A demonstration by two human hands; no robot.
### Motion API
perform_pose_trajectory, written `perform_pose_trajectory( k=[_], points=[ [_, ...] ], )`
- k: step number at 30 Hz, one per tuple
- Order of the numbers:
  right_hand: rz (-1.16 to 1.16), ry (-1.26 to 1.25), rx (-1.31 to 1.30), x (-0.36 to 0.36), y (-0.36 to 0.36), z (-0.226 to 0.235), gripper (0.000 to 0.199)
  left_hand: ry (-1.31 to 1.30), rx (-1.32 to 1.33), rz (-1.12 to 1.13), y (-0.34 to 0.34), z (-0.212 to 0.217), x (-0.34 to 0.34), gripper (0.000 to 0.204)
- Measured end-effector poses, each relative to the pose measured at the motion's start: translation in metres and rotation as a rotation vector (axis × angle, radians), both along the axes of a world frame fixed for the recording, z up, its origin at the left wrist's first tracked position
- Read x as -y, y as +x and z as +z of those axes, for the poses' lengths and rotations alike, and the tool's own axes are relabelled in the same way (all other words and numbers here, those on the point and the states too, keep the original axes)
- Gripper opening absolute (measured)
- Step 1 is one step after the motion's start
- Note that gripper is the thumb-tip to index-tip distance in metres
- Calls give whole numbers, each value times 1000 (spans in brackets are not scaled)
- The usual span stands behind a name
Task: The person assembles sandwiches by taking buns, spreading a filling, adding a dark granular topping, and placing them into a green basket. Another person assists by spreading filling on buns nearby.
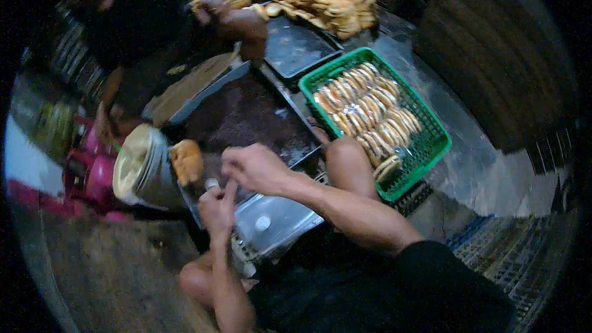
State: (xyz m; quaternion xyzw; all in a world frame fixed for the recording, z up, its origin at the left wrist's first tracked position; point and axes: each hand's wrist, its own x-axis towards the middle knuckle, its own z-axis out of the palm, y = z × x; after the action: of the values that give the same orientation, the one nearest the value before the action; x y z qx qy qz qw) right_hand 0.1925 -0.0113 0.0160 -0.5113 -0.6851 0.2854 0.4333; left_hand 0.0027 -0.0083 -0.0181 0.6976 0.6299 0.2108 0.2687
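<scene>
Got left hand (217,211) and right hand (254,169) close together, curled, can't tell around what. Go slow near the tray (213,89), don't bump the left-side bun (187,161).

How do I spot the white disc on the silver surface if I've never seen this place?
Left of the green basket is a broad tray with dark contents. At its near end, just right of the left hand, lies a silver surface. The small white disc sits on it; another white piece is up by that hand.
</scene>
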Motion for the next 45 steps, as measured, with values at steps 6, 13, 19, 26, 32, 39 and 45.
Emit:
perform_pose_trajectory(
  k=[6,13,19,26,32,39,45],
  points=[
    [-187,-570,-1115,66,15,-10,29,-503,1344,160,3,-26,-2,56],
    [-312,-477,-900,71,-12,-35,28,-244,1275,281,-7,-11,-19,35],
    [-173,10,-199,-43,-119,-40,28,604,941,741,-155,30,-67,45],
    [-360,203,527,-118,-193,-145,77,59,1785,558,-163,29,-59,37],
    [-336,-204,228,-144,-139,-110,53,388,1487,349,-155,24,-59,40],
    [-213,-570,-707,-26,58,-26,59,359,1254,360,-113,39,-53,51],
    [-72,-335,-722,28,103,52,68,371,833,362,-74,17,-50,63]
  ],
)
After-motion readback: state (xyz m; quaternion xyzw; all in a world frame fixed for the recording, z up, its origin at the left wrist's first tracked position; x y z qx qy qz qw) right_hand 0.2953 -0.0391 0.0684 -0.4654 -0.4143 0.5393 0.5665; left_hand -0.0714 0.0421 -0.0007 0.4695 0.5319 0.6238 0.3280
